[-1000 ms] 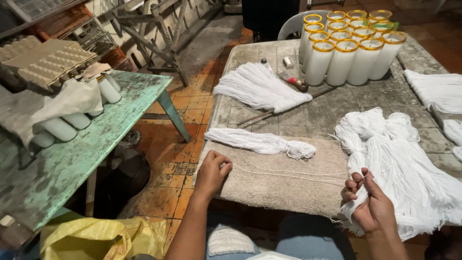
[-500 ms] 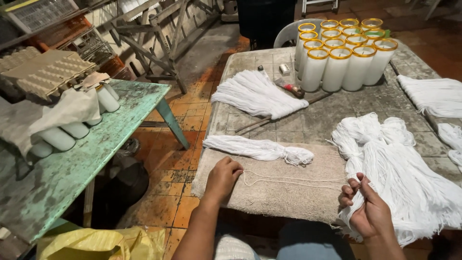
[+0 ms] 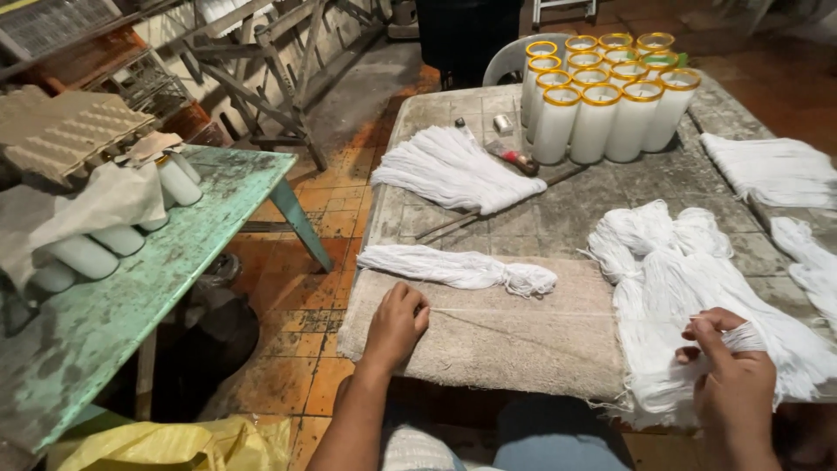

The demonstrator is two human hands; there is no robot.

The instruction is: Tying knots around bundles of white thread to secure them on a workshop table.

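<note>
My left hand (image 3: 397, 324) rests on a beige cloth (image 3: 514, 344) at the table's near edge and pinches one end of a thin white string (image 3: 523, 314) stretched across the cloth. My right hand (image 3: 728, 379) pinches strands at the near side of a big pile of white strings (image 3: 689, 279). A small tied bundle of white strings (image 3: 453, 268) lies just beyond the left hand.
Further back lie a fanned bundle of strings (image 3: 449, 170), a red-handled tool (image 3: 514, 159) and a cluster of tall white candles with gold rims (image 3: 602, 100). More string bundles (image 3: 772, 170) sit at the right. A green table (image 3: 131, 288) with wrapped candles stands left; a yellow bag (image 3: 166, 445) lies below.
My left hand slid forward onto the cloth, drawing a single string taut from the pile. My right hand stayed at the pile, still pinching strands.
</note>
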